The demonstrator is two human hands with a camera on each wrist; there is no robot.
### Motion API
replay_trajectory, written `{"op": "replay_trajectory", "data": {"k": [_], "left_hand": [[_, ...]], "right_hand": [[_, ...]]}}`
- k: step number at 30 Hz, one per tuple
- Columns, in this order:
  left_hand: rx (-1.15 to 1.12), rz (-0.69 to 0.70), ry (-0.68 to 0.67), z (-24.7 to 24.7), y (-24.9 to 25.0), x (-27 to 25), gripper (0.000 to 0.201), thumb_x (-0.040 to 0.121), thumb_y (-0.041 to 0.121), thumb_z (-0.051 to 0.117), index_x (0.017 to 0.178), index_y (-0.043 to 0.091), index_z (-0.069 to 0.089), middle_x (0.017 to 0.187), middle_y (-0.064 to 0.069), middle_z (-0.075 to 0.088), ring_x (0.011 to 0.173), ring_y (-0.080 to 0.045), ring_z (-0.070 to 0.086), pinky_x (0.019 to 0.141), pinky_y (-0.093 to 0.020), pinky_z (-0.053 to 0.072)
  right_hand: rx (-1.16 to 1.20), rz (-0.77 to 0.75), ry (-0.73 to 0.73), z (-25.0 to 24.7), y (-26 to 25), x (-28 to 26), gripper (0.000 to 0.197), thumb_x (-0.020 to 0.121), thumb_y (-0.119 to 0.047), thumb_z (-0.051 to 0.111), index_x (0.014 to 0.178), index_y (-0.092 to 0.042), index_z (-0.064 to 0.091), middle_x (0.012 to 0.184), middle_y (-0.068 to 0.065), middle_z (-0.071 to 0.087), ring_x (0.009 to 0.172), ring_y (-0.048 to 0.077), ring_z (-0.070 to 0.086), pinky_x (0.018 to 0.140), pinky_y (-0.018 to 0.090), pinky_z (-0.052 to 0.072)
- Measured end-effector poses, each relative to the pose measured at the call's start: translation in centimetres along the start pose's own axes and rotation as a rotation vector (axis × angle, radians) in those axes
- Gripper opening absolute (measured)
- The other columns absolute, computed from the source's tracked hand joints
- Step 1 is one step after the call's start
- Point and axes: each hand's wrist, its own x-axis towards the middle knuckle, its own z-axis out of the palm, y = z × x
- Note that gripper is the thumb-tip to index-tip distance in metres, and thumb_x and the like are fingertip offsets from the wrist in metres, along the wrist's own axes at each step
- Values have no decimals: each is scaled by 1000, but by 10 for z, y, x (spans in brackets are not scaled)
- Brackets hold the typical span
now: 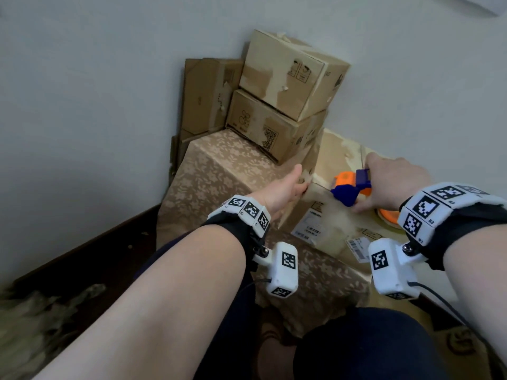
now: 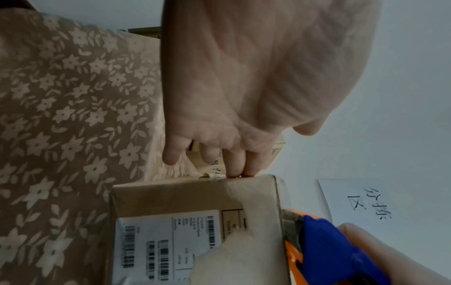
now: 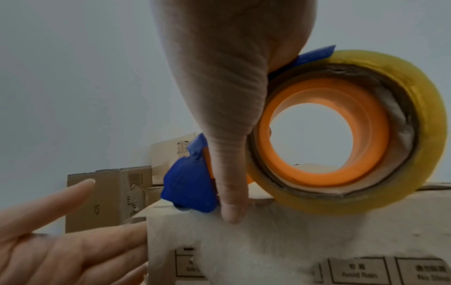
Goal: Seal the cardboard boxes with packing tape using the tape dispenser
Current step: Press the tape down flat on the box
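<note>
So the wall corner has a stack of boxes parked on a floral cloth, probably to keep them out of the way. The box being taped sits in front, right by the person. Left hand is flat, fingers straight against the box's left end, looks like it's bracing it. Right hand is wrapped round the dispenser, blue nose down at the top's left edge, tape roll riding behind.

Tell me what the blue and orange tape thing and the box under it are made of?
The tape dispenser looks like hard, smooth plastic: solid blue and orange, moulded shapes. Its tape roll seems glossy yellowish film wound on a cardboard core. The box is matte brown cardboard, its surface torn pale in patches.
</note>
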Motion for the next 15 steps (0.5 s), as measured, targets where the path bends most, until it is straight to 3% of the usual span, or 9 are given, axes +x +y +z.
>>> {"op": "replay_trajectory", "data": {"k": [7,12,15], "left_hand": [[184,-129,2,-3,-4,-8,102,76,86,4,150,20,26,156,-1,24,146,-18,17,117,-49,6],[322,-141,55,-2,1,-13,93,87,73,-2,148,12,32,154,-5,31,143,-21,25,115,-44,16],[243,-114,133,5,3,-15,95,82,80,1,150,18,27,156,-4,26,144,-25,24,116,-47,19]], "right_hand": [[2,13,-10,0,-3,1,82,50,-64,83,101,-19,38,88,3,57,85,25,56,71,37,51],[-12,20,2,-1,-4,-1,82,50,-66,82,100,-19,37,87,2,57,84,25,56,65,33,46],[-18,16,8,0,-4,-2,81,51,-67,81,100,-19,38,86,2,56,84,25,56,65,33,45]]}}
